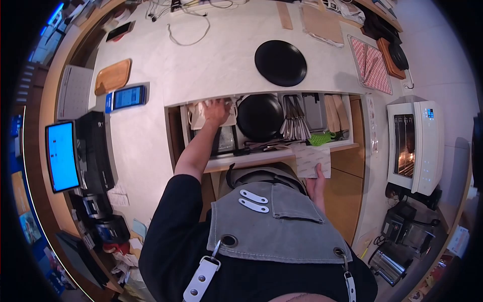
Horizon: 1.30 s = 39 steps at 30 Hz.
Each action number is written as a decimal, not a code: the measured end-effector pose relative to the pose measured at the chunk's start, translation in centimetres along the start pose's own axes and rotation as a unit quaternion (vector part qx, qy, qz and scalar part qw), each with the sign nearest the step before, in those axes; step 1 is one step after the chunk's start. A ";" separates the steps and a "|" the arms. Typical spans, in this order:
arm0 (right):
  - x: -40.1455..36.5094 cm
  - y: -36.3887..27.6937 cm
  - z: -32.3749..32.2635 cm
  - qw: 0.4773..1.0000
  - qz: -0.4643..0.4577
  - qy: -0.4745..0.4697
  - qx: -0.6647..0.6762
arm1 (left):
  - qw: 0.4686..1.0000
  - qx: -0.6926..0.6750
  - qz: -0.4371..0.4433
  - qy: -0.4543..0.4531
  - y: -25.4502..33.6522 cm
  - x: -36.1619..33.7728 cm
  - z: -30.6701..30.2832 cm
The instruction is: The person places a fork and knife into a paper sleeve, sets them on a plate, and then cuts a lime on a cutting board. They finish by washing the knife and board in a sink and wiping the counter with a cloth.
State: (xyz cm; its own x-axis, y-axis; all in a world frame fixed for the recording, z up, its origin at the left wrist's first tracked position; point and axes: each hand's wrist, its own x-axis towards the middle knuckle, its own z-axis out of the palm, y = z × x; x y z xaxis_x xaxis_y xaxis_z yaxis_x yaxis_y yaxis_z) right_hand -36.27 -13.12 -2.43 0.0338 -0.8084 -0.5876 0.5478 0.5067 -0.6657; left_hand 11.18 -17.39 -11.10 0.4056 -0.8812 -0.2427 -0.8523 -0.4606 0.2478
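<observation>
Closest to me is the grey apron. Just past its right edge, my right hand has its fingers closed on the lower edge of a pale sheet, held at the front edge of the open drawer. My left hand reaches into the drawer's far left corner and lies on a folded beige cloth, fingers bent over it, though I cannot tell whether they grip, while a black pan sits just right of that hand and a black plate lies on the desk near its front edge.
</observation>
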 end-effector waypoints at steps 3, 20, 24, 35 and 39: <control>1.7 -0.4 -0.2 0.997 0.055 -0.012 0.045 | 0.996 -0.004 -0.004 0.086 -1.3 -0.5 2.4; 10.7 -10.1 1.3 0.953 0.237 -0.177 -0.069 | 0.495 -0.769 -0.404 0.017 4.2 -20.8 2.6; 13.7 -14.7 2.7 0.939 0.197 -0.194 -0.205 | 0.512 -0.756 -0.406 0.037 5.9 -16.8 1.3; 20.5 -18.8 19.3 0.849 -0.074 -0.308 -0.422 | 0.615 -0.676 -0.399 0.072 6.5 -11.8 1.1; 23.3 -15.3 26.9 0.816 -0.106 -0.392 -0.412 | 0.665 -0.625 -0.406 0.045 7.2 -12.7 0.8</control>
State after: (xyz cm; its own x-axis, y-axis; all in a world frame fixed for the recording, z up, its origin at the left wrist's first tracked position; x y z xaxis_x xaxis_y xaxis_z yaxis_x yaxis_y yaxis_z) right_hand -21.35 -47.78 6.49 0.7126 -0.6830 -0.1601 -0.1265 0.0993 -0.9870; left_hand -0.36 -9.46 -7.04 0.6313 -0.2651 -0.7288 0.5774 -0.4666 0.6700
